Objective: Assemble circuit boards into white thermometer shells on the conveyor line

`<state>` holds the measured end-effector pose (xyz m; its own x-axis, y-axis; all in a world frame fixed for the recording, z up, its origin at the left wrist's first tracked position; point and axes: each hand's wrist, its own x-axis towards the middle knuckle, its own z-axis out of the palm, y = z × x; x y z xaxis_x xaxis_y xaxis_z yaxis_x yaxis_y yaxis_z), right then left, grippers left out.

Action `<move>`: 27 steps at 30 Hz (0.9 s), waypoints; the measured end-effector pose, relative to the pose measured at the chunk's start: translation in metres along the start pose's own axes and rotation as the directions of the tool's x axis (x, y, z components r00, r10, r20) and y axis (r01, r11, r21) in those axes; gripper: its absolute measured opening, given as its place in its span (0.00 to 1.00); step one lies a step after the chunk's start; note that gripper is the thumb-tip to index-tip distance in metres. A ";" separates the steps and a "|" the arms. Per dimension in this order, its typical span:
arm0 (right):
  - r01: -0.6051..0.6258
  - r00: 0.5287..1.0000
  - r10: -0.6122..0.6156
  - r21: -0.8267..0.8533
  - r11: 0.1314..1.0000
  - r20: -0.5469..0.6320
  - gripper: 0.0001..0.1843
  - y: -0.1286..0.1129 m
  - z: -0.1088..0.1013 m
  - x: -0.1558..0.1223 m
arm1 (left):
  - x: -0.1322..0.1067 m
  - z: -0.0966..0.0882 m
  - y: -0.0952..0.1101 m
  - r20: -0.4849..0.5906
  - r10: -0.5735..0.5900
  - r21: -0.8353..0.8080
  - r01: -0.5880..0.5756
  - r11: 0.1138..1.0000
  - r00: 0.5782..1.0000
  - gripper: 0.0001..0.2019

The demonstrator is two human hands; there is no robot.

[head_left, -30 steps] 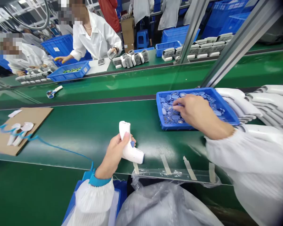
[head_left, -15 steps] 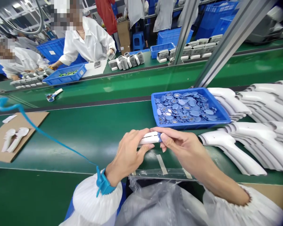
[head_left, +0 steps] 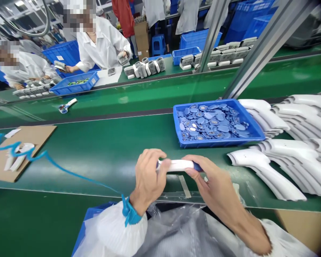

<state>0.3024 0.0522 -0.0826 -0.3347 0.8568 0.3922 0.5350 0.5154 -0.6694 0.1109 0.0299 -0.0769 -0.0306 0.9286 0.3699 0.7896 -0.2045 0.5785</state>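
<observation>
A white plastic housing [head_left: 179, 165] with a dark blue end piece [head_left: 197, 166] lies level between my hands, above the green belt. My left hand [head_left: 151, 176] curls round its left end, thumb pressed on the near side. At the other end, my right hand [head_left: 212, 180] grips the housing beside the blue end piece with thumb and fingers. Part of each end is hidden by fingers. A blue wrist strap [head_left: 132, 214] sits on my left wrist. Beyond my hands stands a blue tray [head_left: 216, 143] filled with small blue oval parts [head_left: 207, 116].
Stacked white gun-shaped shells [head_left: 262, 160] cover the right side. On the left, a cardboard sheet [head_left: 40, 142] carries white shell pieces [head_left: 16, 162]. A coiled blue cord [head_left: 77, 175] crosses to my wrist. Across the belt, a co-worker [head_left: 101, 46] holds grey-white parts behind a metal post [head_left: 246, 64].
My hands have spread apart and more of the white housing shows between them. The left fingers have shifted toward its end. Across the line, the co-worker has lifted a grey-white part.
</observation>
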 end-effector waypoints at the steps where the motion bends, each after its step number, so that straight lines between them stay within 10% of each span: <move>1: -0.013 1.000 0.013 0.000 1.000 0.026 0.08 -0.001 0.000 -0.003 | -0.002 0.005 -0.001 -0.100 -0.091 0.013 0.093 0.996 0.991 0.17; 6: 0.134 0.991 -0.131 -0.114 0.984 0.041 0.10 -0.011 0.014 -0.016 | 0.003 0.029 -0.010 -0.256 -0.080 0.195 0.133 0.972 0.963 0.26; 12: -0.080 0.991 0.094 -0.156 0.985 0.090 0.19 -0.013 0.031 -0.023 | 0.003 0.006 -0.015 -0.047 -0.080 0.075 0.083 0.994 0.996 0.21; 14: -0.334 0.920 0.343 -0.076 0.939 0.189 0.24 -0.007 0.030 -0.018 | -0.007 -0.001 -0.016 -0.049 -0.089 -0.067 0.085 0.994 0.995 0.12; 16: -0.579 0.750 0.524 0.016 0.815 0.404 0.31 -0.003 0.027 -0.011 | -0.017 -0.001 -0.019 -0.137 -0.159 -0.193 0.131 0.972 0.978 0.13; 18: -0.649 0.633 0.488 0.069 0.757 0.601 0.32 -0.004 0.026 -0.006 | -0.021 0.006 -0.023 -0.241 -0.310 -0.288 0.237 0.928 0.920 0.21; 22: -0.215 0.823 0.266 -0.158 0.964 0.501 0.14 -0.018 0.034 -0.007 | -0.003 0.021 -0.033 -0.281 -0.400 -0.301 0.316 0.900 0.872 0.26; 27: 0.122 0.911 0.087 -0.465 0.877 0.403 0.15 -0.025 0.055 -0.014 | 0.026 0.031 -0.041 -0.423 -0.208 -0.080 0.193 0.978 0.882 0.27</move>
<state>0.2511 0.0263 -0.1064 -0.5709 0.8198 0.0445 0.7891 0.5629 -0.2460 0.0971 0.0717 -0.1139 -0.4506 0.7306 0.5130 0.7172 -0.0459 0.6954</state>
